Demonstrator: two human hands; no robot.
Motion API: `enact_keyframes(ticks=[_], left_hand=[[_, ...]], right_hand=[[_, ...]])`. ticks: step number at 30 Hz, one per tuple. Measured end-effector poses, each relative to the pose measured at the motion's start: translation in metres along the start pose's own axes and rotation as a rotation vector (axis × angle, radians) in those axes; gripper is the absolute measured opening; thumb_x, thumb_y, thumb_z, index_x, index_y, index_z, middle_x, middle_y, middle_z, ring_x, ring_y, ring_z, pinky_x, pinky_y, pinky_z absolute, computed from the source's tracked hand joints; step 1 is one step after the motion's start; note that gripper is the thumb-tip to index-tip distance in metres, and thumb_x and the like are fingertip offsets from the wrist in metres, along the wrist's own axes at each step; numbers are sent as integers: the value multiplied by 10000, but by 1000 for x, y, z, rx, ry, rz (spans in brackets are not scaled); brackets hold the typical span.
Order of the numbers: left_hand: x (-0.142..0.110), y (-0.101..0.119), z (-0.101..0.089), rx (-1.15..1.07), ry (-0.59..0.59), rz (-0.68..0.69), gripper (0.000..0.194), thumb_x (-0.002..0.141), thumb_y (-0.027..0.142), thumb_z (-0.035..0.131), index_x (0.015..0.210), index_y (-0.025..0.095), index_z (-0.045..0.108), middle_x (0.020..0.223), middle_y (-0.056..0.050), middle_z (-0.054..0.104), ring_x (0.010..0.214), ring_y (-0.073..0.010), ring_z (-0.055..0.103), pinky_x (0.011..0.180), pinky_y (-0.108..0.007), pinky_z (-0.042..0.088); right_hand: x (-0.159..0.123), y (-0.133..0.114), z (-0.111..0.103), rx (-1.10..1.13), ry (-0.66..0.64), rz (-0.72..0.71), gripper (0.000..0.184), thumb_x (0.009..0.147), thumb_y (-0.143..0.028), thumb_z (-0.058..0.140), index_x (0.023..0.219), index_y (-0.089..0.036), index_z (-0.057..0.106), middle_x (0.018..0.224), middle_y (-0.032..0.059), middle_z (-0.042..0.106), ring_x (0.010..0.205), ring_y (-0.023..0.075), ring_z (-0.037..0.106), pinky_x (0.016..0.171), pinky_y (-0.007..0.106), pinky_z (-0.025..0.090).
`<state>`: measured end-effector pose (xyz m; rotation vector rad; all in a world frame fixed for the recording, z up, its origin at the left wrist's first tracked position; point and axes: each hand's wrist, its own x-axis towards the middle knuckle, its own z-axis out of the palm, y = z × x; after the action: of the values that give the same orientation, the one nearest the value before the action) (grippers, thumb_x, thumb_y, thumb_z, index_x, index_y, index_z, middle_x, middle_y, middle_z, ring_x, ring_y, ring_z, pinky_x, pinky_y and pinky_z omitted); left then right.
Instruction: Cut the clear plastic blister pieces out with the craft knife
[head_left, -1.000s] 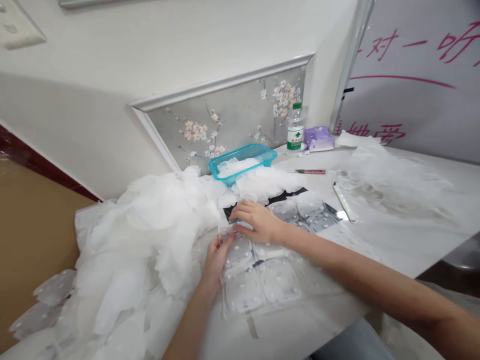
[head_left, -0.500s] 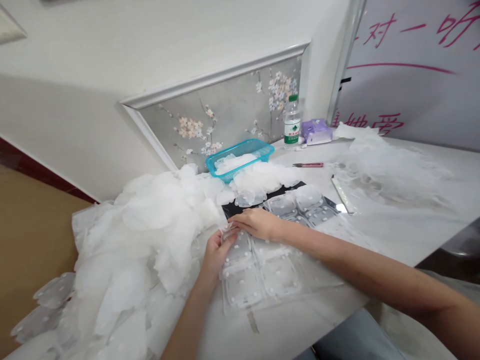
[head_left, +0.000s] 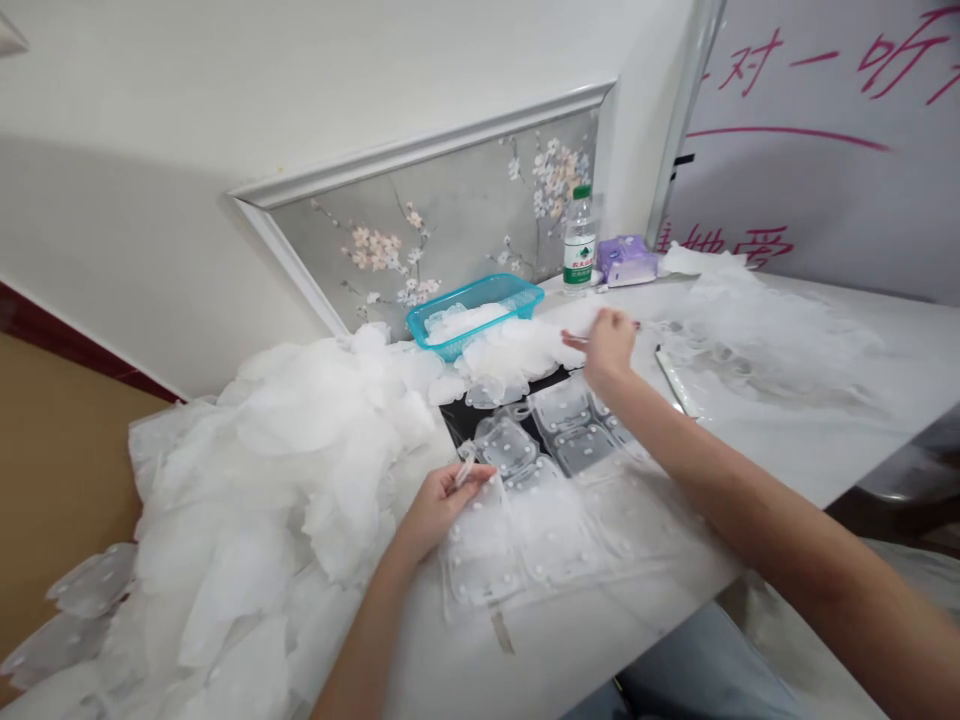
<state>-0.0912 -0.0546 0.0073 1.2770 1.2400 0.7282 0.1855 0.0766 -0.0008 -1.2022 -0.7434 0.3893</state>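
A translucent plastic sheet of moulded square pieces with white dots (head_left: pixel 551 525) lies on the table in front of me. My left hand (head_left: pixel 446 500) pinches its upper left corner between thumb and fingers, and a thin clear strip sticks up there. Farther back, my right hand (head_left: pixel 611 345) has its fingers closed over a slim tool with a red handle (head_left: pixel 637 325). Most of that tool is hidden by the hand, so its kind is unclear. More clear squares (head_left: pixel 577 445) rest on a black mat (head_left: pixel 457 420) between my hands.
A big heap of white translucent pieces (head_left: pixel 300 450) covers the table's left side. Behind the mat stands a blue basket (head_left: pixel 480 295) of similar pieces. A water bottle (head_left: pixel 580 245), a purple packet (head_left: pixel 628 260), a pale narrow strip (head_left: pixel 675 380) and another plastic pile (head_left: pixel 780 330) are to the right.
My right hand has left the sheet's corner beside my left hand and moved back and right to the red-handled tool. My left hand still pinches the corner. More squares on the mat are uncovered.
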Motion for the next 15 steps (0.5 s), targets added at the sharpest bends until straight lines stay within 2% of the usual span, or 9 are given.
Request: enact_keyframes(ticks=[1,3,5,7,9,10,12,13,15], left_hand=[[0,0,0,-14,-8,-10,287,642,319,762,873,148,761,866,-63,747,722,-167,623,645,-225,437],[0,-1,-1,-68,-1,-27,300,666,326,757,913,155,751,927,-73,748,730,-162,634,648,-223,449],[2,0,-2,-143,39,-43,331,721,353,720,1000,175,724,1036,-81,733,736,-155,650,653,-227,472],[3,1,-3,-221,87,-63,343,781,366,666,1070,186,692,1107,-89,712,718,-146,663,653,-235,494],[5,3,-5,-288,124,-82,333,823,351,619,1100,174,670,1115,-104,708,708,-148,676,642,-238,509],[5,3,-6,-315,140,-90,325,841,340,596,1106,164,662,1096,-110,713,702,-150,681,630,-238,513],[6,2,-7,-361,172,-99,319,871,326,552,1118,146,644,1042,-115,727,687,-153,686,604,-238,519],[6,1,-7,-380,189,-97,321,882,323,536,1129,142,632,1022,-111,731,685,-153,688,603,-240,523],[7,-1,-7,-413,222,-80,330,890,332,525,1151,148,609,1001,-96,734,695,-148,690,628,-242,532]], right_hand=[[7,-1,-6,-33,77,-12,326,947,-334,150,872,-177,426,795,38,499,689,142,524,618,313,503],[15,-5,-18,-107,176,-81,344,957,-339,130,939,-165,426,922,97,526,854,183,539,791,403,499],[14,-10,-23,-173,145,-182,396,967,-381,133,1010,-144,447,1022,149,544,997,232,526,931,493,421],[2,-16,-18,-227,-44,-289,421,969,-401,183,1042,-137,503,1072,170,580,1056,258,535,972,516,387],[-17,-21,-8,-275,-334,-390,340,926,-394,375,1042,-147,578,1144,169,612,1122,272,538,1019,500,366],[-29,-24,-2,-296,-473,-430,314,882,-381,477,1052,-148,602,1206,173,601,1181,289,512,1049,508,337],[-54,-32,6,-325,-693,-484,382,824,-349,574,1134,-127,603,1317,183,545,1279,320,433,1092,541,262],[-68,-37,8,-328,-794,-503,426,816,-344,590,1180,-122,589,1332,174,539,1286,310,431,1095,518,272],[-93,-46,10,-316,-987,-518,478,821,-364,601,1234,-127,565,1288,146,584,1193,253,529,1018,396,395]])
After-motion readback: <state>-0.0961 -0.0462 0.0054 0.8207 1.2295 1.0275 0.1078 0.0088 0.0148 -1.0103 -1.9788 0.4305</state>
